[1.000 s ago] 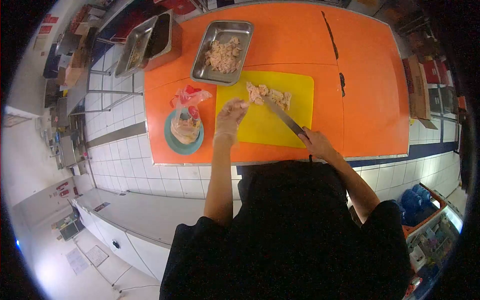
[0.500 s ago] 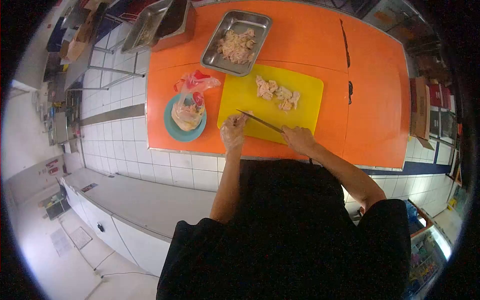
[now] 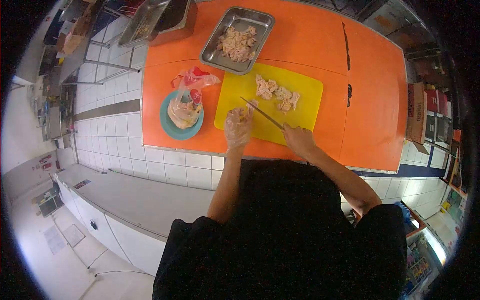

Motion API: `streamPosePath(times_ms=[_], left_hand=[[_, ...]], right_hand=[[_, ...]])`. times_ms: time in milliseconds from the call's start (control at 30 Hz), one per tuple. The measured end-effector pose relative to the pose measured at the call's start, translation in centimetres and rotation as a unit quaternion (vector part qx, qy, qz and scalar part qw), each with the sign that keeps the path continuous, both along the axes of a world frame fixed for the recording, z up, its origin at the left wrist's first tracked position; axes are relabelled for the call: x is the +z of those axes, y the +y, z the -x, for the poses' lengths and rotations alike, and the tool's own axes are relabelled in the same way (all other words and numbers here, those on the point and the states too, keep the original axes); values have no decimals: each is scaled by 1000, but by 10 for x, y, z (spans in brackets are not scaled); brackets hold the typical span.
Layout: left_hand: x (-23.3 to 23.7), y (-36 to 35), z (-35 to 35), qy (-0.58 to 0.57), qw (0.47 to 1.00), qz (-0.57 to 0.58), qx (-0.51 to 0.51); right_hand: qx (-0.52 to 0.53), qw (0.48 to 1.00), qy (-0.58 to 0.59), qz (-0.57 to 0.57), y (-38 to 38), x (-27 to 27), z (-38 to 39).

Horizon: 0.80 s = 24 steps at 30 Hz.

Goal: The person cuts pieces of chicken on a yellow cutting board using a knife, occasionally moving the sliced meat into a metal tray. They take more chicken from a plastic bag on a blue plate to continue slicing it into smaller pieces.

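My right hand (image 3: 299,140) is closed round the handle of a knife (image 3: 263,113), whose blade points up and left over the yellow cutting board (image 3: 305,90). In a clear plastic glove, my left hand (image 3: 238,126) rests at the board's left part, its fingers bent on a piece of pale meat (image 3: 252,107) beside the blade. Several chunks of pale meat (image 3: 284,97) lie on the upper middle of the board. Behind it, a metal tray (image 3: 213,59) holds shredded pale meat (image 3: 237,44).
Left of the board, a blue bowl (image 3: 166,123) holds a plastic bag (image 3: 183,114) of meat on the orange table (image 3: 375,100). A deep metal container (image 3: 175,25) stands at the far left corner. Cardboard boxes (image 3: 416,112) are beyond the right edge.
My left hand has turned and its fingers have spread a little. The meat piece beside the blade shows more, and the knife tip has shifted slightly up. The whole view has shifted slightly.
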<state>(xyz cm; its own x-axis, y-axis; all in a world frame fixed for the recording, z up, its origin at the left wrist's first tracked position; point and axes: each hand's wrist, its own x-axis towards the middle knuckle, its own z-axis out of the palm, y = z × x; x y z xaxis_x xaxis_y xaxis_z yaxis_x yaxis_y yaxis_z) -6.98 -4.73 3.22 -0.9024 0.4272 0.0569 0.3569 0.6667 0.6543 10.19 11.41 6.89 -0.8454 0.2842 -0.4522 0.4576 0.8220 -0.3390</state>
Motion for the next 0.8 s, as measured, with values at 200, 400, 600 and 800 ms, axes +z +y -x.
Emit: streamPosePath(times_ms=[200,400,600,800], left_hand=[[-4,14,-3,-59,996,-41,-42],[-31,1,-6,-22,998,17,-55],[-33,1,-7,-38,998,11,-58],[-14,-1,-7,-139,986,-94,22]], right_hand=[[40,998,20,-45,-2,-44,-2],[34,992,122,12,-12,-52,77],[19,995,102,10,-13,-50,97],[49,999,9,-22,17,-47,-22]])
